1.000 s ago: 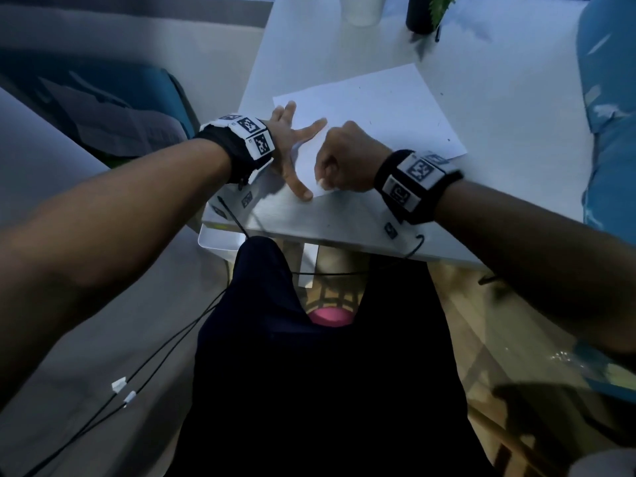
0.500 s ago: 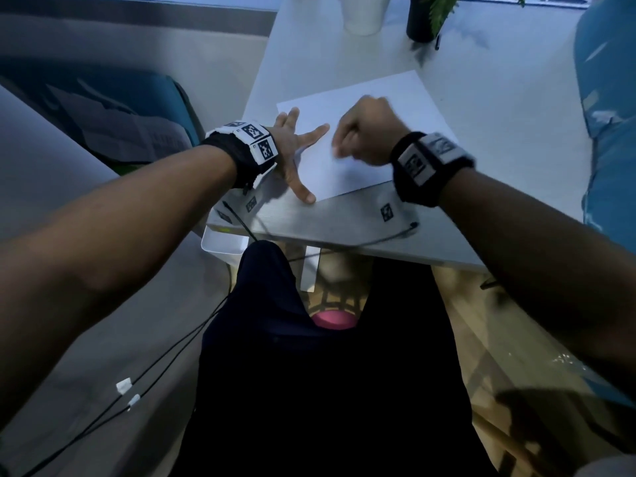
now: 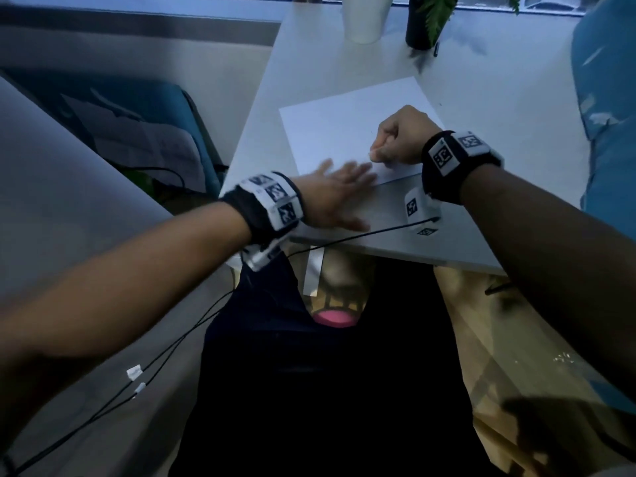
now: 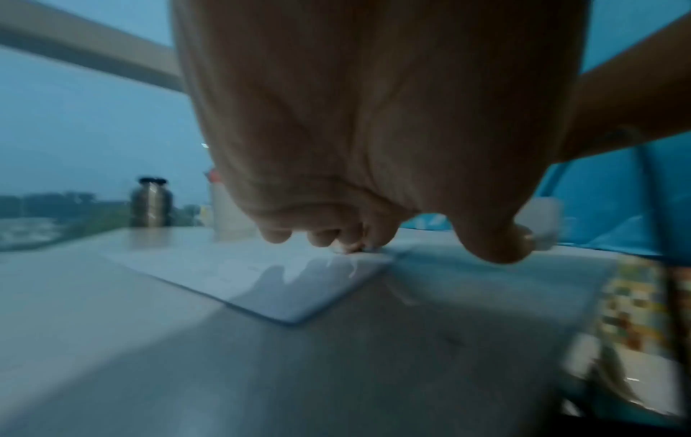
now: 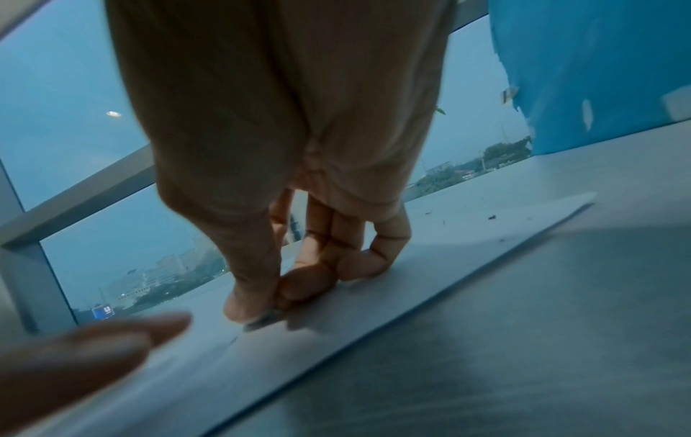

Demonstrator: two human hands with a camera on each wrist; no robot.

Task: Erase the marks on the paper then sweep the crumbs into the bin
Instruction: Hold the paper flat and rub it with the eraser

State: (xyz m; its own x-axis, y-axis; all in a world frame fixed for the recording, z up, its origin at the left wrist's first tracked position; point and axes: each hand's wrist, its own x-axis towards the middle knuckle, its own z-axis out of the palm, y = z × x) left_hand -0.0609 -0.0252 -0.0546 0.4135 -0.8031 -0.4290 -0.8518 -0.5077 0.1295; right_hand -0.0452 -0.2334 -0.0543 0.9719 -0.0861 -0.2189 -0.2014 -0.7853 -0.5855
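Note:
A white sheet of paper [image 3: 344, 132] lies on the white table [image 3: 499, 108]. My right hand [image 3: 401, 139] is curled above its near right part. Thumb and fingers pinch a small pale eraser [image 5: 258, 319] against the sheet. My left hand [image 3: 330, 194] is blurred and has straight, spread fingers. It lies over the paper's near edge, its fingertips [image 5: 112, 349] close to the right hand. Dark crumbs [image 5: 491, 217] lie on the table just beyond the paper's far edge. I see no bin in these views.
A white cup [image 3: 364, 18] and a dark plant pot [image 3: 421, 25] stand at the table's far end, with a metal bottle [image 4: 151, 202] there too. Something blue [image 3: 605, 98] borders the right side. A black cable [image 3: 361, 234] runs over the near table edge.
My left hand has slid right from the paper's left edge along its near edge toward the right hand. My right hand went out over the sheet and came back toward the near edge.

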